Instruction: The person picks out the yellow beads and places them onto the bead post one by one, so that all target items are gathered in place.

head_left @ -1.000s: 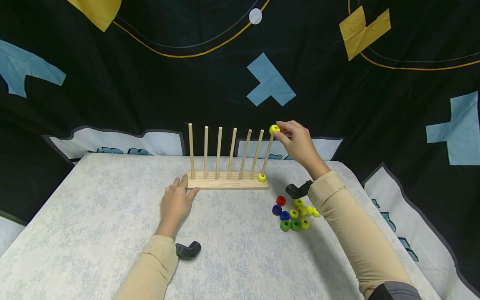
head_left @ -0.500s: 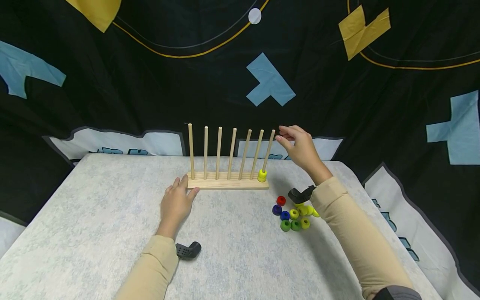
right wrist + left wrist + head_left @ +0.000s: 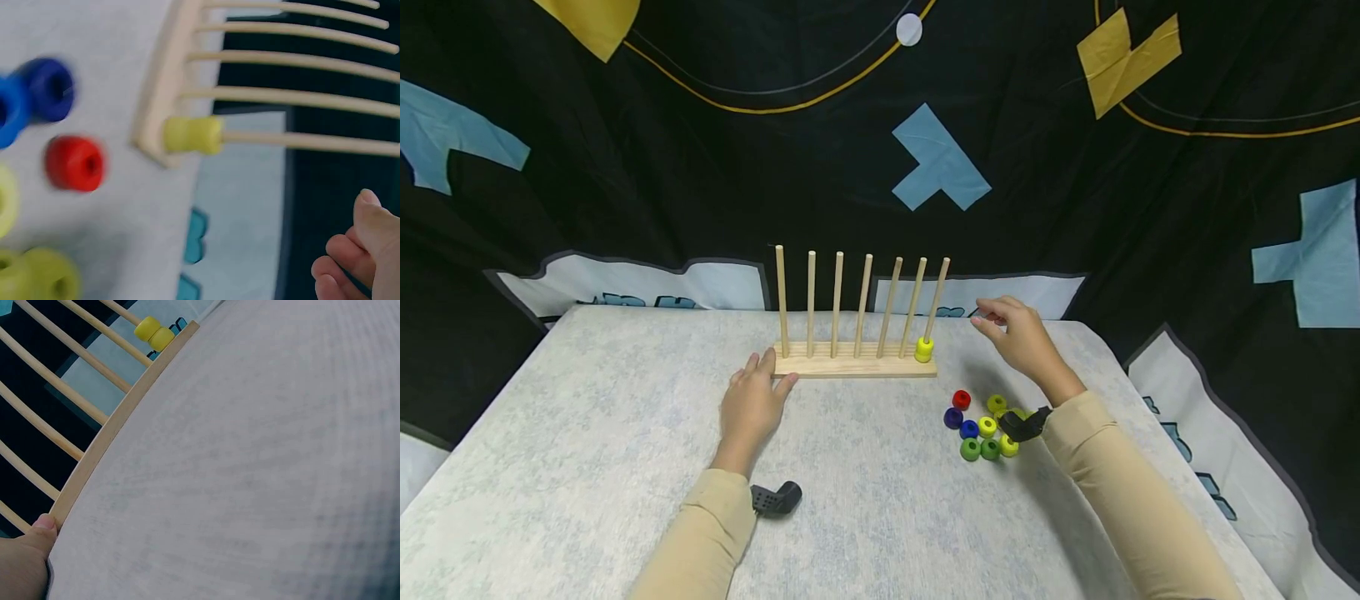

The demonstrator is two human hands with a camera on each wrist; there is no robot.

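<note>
Blue marks (image 3: 675,302) on the white backdrop border (image 3: 730,279) are too partial to read. On the bench (image 3: 625,417), a wooden rack (image 3: 850,367) has seven pegs (image 3: 837,308); its rightmost carries two yellow beads (image 3: 924,350). The left hand (image 3: 751,408) grips the rack's left end. The right hand (image 3: 1021,337), half curled and empty, hangs above one red bead (image 3: 962,400), two blue beads (image 3: 953,418), two green beads (image 3: 971,450) and several partly hidden loose yellow ones (image 3: 987,427).

Matt wd. rack (image 3: 856,367) w/ smooth beads (image 3: 924,356), cloth b/drop (image 3: 737,183)
</note>
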